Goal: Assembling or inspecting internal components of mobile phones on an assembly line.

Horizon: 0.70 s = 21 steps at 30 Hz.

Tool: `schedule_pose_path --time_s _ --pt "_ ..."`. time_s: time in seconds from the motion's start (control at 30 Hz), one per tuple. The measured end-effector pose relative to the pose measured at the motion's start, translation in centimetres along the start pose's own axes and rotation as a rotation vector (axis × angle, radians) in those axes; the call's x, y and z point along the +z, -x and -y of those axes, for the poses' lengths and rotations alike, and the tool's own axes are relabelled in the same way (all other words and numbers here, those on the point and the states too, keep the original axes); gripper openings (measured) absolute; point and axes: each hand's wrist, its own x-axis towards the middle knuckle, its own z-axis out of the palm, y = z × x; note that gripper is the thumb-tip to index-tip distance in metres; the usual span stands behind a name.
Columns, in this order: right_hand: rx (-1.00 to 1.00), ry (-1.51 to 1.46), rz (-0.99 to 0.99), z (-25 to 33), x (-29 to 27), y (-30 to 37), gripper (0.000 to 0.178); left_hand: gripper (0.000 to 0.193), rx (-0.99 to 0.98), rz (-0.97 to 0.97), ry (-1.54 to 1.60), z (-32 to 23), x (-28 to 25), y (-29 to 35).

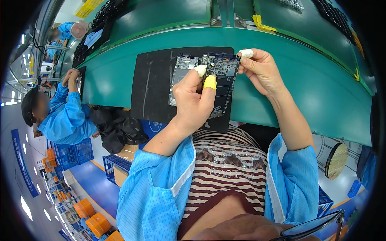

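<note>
Board (226, 72) over black mat (152, 84), green bench (301, 72); co-worker (64, 120) left.

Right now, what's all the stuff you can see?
Bench: one, green, centre
Mat: one, black, on bench
Dark circuit board: one, black, over mat
Pale circuit board: one, grey, beside it
Fan: one, pinkish, upper left
Crates: several, blue, below bench
Bins: several, orange, lower left
Co-worker: one nearby, blue, left
Sleeves: two, blue, bottom
Left hand: one, white and yellow fingertip covers, on dark circuit board
Right hand: one, white fingertip cover, at its corner
</note>
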Motion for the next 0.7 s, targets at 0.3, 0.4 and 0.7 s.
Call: schedule_pose_path --time_s 0.3,0.4,0.7 --pt "-0.037 0.079 0.012 0.7 0.0 0.1 0.014 0.006 0.037 0.013 -0.083 -0.4 -0.1 0.2" --pt "-0.065 0.127 0.019 1.0 0.0 0.1 0.013 0.005 0.056 0.01 -0.083 -0.6 0.0 0.2" --pt "-0.148 0.269 0.034 1.4 0.1 0.1 0.012 0.007 0.143 0.009 -0.13 -0.5 0.0 0.4"
